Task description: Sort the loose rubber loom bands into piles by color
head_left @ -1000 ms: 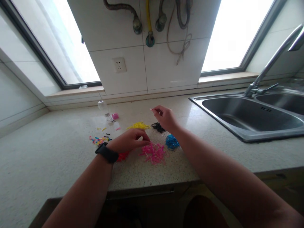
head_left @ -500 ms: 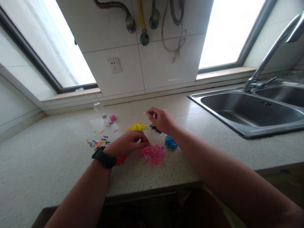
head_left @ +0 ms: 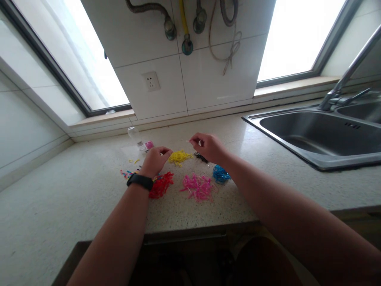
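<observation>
My left hand (head_left: 156,159), a dark band on its wrist, is closed in a pinch at the left edge of a pile of yellow rubber bands (head_left: 179,157). Whatever its fingertips hold is too small to make out. My right hand (head_left: 210,147) pinches a small pale rubber band, its end poking out at the fingertips, above black rubber bands (head_left: 200,157). Blue rubber bands (head_left: 220,174) lie beneath the right wrist. Nearer me are a pink pile (head_left: 198,187) and a red pile (head_left: 162,186). Mixed-colour bands (head_left: 126,173) are partly hidden behind the left wrist.
A clear plastic bottle (head_left: 135,138) lies toward the back left beside a pink cap-like piece (head_left: 149,145). The steel sink (head_left: 297,137) with its tap (head_left: 336,95) is on the right. Behind the speckled counter (head_left: 98,190) stands a tiled wall with a socket (head_left: 151,81).
My left hand has moved from the pink pile up and left to beside the yellow one, uncovering the red pile. The right hand keeps its pinch in nearly the same place. The view has shifted slightly.
</observation>
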Motion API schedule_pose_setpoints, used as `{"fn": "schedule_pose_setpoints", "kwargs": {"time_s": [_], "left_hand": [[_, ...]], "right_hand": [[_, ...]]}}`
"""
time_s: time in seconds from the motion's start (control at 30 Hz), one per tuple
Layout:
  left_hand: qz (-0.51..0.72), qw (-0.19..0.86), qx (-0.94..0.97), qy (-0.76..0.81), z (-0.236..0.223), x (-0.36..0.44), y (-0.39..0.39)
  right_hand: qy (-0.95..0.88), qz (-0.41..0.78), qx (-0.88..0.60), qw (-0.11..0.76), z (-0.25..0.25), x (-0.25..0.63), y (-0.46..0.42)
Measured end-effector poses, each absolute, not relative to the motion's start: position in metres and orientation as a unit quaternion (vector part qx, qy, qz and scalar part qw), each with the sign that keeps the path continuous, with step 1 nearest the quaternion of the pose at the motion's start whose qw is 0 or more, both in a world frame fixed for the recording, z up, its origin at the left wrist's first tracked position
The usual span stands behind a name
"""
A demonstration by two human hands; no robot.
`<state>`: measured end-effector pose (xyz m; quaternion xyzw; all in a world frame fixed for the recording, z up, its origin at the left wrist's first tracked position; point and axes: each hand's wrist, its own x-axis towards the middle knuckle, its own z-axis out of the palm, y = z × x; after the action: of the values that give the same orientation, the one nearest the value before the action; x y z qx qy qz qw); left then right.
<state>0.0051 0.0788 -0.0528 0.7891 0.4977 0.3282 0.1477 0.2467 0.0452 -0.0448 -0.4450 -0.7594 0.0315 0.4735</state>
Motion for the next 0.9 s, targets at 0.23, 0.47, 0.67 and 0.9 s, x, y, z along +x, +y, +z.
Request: {"fn": "schedule_pose_setpoints", "kwargs": {"time_s": [0.23,0.47,0.67,0.9], "left_hand": [[0.278,0.168,0.801,0.503,-0.055,0.002,0.082],[0.306,0.172,0.789,0.504,-0.052,-0.006,0.084],[0.322,0.110,0.767,0.544,-0.042,-0.020,0.078],[0.308,0.041,0.764,0.566,-0.030,-0.032,0.066]], "right_hand": [[-0.786,0.080,-0.445,0.422,-0.046,0.245,0.044],[-0.754,0.211,-0.440,0.440,-0.046,0.243,0.043],[-0.742,0.395,-0.357,0.407,-0.033,0.240,0.028],[-0.733,0.492,-0.313,0.351,-0.020,0.239,0.012]]}}
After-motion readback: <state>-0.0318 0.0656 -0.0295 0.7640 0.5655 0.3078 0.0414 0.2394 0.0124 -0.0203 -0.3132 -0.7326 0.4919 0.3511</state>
